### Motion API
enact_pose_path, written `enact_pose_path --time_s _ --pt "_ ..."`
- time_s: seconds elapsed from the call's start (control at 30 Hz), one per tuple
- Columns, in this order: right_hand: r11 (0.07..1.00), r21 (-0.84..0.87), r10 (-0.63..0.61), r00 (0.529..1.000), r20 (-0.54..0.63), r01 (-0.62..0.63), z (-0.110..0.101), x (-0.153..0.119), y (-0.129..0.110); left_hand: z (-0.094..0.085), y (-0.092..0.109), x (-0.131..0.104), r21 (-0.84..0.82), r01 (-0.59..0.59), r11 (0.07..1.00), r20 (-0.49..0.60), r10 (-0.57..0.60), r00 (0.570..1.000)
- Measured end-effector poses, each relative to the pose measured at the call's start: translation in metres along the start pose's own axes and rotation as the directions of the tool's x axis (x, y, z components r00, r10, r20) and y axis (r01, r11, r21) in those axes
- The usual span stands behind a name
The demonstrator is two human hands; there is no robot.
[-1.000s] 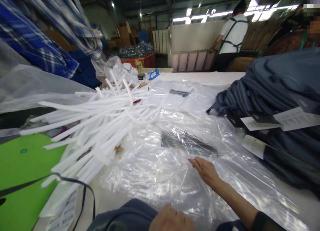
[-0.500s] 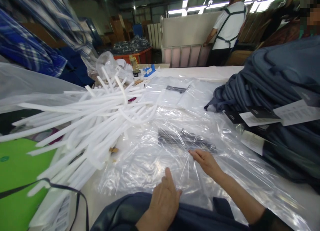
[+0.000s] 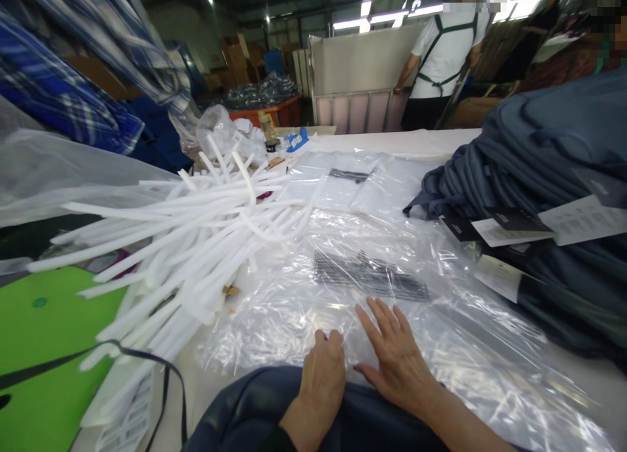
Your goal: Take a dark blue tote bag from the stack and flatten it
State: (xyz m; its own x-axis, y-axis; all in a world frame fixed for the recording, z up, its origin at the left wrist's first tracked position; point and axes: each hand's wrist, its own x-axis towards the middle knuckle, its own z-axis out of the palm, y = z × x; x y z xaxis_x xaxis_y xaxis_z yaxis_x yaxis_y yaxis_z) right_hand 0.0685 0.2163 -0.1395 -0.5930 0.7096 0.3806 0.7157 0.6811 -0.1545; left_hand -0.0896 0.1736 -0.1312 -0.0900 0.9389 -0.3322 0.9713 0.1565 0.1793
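A folded dark blue garment [image 3: 255, 413] lies at the near table edge, partly under both my forearms. My left hand [image 3: 321, 377] rests on its top edge with fingers curled over it. Just right of it, my right hand [image 3: 394, 357] lies flat, fingers spread, on a clear plastic bag [image 3: 313, 321] spread over the white table. A black printed block [image 3: 372, 279] on the bag sits just beyond my right fingertips.
A heap of white foam strips [image 3: 196, 236] fans out at left over a green board [image 3: 44, 347] with a black strap. A tall stack of folded blue garments [image 3: 548, 197] with paper tags stands at right. A person in a white shirt [image 3: 448, 47] works far back.
My left hand came up from the bottom edge onto the garment. My right hand drew back toward me and flattened beside the left. The garment now shows more.
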Motion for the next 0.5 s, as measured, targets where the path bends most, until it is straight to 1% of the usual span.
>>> enact_pose_path --time_s 0.07,0.13,0.2,0.27,0.37,0.43,0.5 --pt "0.997 -0.080 -0.013 0.999 -0.034 0.010 0.005 0.002 -0.006 0.004 0.000 0.000 0.002 0.030 1.000 -0.001 -0.030 1.000" --pt "0.991 -0.128 -0.040 0.995 -0.089 0.029 0.009 0.004 -0.006 0.009 -0.001 0.000 0.004 0.019 1.000 -0.029 -0.018 0.999" --pt "0.988 -0.153 -0.051 0.991 -0.126 0.032 0.013 0.006 -0.003 0.014 -0.002 0.000 -0.002 -0.001 1.000 -0.059 0.001 0.998" --pt "0.989 -0.146 -0.027 0.990 -0.137 0.007 0.014 0.006 -0.001 0.015 -0.003 0.000 -0.025 0.000 1.000 -0.067 -0.002 0.998" --pt "0.994 -0.106 0.003 0.992 -0.129 -0.017 0.011 0.006 -0.005 0.008 -0.001 0.001 -0.096 0.004 0.995 -0.037 -0.007 0.999" --pt "0.996 -0.085 -0.023 0.994 -0.106 0.014 0.011 0.008 -0.014 0.002 0.001 0.002 -0.136 0.005 0.991 -0.013 -0.006 1.000" --pt "0.994 -0.086 -0.073 0.990 -0.124 0.063 0.015 0.013 -0.022 -0.003 0.002 0.003 -0.150 0.010 0.989 0.004 -0.010 1.000"
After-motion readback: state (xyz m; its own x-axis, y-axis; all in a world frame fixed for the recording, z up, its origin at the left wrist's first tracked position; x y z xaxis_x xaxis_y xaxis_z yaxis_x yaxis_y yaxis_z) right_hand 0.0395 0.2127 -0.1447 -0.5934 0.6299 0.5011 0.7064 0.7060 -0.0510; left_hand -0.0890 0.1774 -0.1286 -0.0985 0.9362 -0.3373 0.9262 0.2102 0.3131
